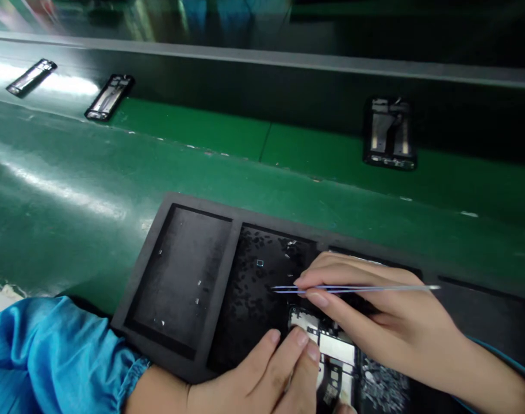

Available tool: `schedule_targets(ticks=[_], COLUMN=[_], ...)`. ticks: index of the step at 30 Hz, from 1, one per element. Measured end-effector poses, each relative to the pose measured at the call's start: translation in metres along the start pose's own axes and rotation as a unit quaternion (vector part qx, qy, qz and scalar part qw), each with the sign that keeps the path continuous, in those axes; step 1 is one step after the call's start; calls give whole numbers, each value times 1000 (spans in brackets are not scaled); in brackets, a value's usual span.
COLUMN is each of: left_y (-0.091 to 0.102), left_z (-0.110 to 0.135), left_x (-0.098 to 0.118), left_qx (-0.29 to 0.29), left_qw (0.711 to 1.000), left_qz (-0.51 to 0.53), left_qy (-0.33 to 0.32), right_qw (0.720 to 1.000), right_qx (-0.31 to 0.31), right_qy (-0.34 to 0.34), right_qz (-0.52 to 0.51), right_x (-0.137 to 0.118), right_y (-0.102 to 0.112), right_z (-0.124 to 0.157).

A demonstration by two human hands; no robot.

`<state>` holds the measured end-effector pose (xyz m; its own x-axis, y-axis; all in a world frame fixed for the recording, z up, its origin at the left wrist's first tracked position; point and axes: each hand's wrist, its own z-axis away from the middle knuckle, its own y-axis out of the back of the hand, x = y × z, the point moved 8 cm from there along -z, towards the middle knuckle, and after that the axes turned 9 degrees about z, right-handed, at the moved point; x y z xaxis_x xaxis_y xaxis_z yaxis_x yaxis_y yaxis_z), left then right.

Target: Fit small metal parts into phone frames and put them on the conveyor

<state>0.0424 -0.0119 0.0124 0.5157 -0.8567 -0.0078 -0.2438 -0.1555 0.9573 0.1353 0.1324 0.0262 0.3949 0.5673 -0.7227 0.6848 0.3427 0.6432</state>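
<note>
My left hand (279,368) grips an opened phone (337,348) at the bottom of the view, fingers along its left edge and the thumb tip low on its near side. The phone's inside faces up, with silver plates and dark parts showing. Between thumb and fingers of my right hand (374,310) is a pair of tweezers (357,288), held level above the phone's far end. The tweezer tips point left, slightly apart, with nothing visible between them. Left of the tips, a tiny square frame (260,263) lies in a dark compartment among many small dark pieces.
A grey foam tray (158,230) with several compartments lies under my hands. Small shiny parts (383,385) are heaped right of the phone. Beyond, on a green surface, lie three more opened phones (390,133), two of them at the far left. A pale rail (262,56) crosses behind.
</note>
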Motion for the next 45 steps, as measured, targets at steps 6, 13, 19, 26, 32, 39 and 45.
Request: schedule_targets(ticks=[6, 13, 19, 26, 32, 39, 45], left_y=[-2, -4, -4, 1, 1, 1, 19], left_z=[1, 3, 2, 1, 2, 1, -9], left_x=[-4, -1, 0, -4, -3, -2, -23], left_qx=[1, 11, 19, 17, 15, 46, 57], left_qw=[1000, 999, 999, 999, 999, 997, 991], left_qz=[-9, 7, 20, 27, 24, 43, 68], left_qy=[10, 37, 40, 24, 18, 40, 97], right_qw=[1000, 999, 999, 999, 999, 997, 966], right_qx=[-17, -15, 2, -27, -19, 32, 203], right_qy=[-3, -13, -25, -7, -9, -56, -140], right_qz=[12, 30, 34, 24, 38, 48, 76], right_x=[1, 1, 4, 0, -2, 4, -3], right_y=[2, 1, 5, 2, 3, 8, 30], right_z=[6, 2, 2, 5, 1, 3, 25])
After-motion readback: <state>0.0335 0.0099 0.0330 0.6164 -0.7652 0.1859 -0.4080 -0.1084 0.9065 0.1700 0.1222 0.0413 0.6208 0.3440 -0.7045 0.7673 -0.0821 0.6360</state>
